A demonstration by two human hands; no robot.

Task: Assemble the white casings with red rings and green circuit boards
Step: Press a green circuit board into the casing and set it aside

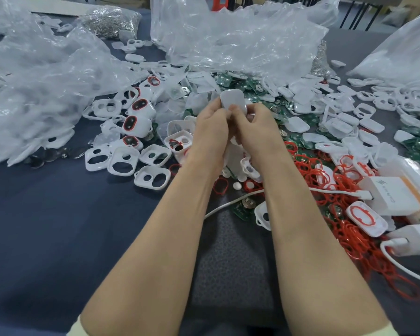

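Worktop [46, 226] in dark blue cloth, buried in parts, both hands, left hand [210, 128] and right hand [255, 127], pinched shut on one white casing [233, 101] mid-scene, red rings [344, 229] heaped right, green circuit boards [238, 83] far, crinkly plastic bags [228, 37] behind.

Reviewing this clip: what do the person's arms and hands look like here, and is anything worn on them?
Both forearms are bare from the elbow down. The left hand and right hand wear no gloves, and no rings, watch or wristband show. At the bottom edge, a pale yellowish short sleeve shows on the left arm and another on the right.
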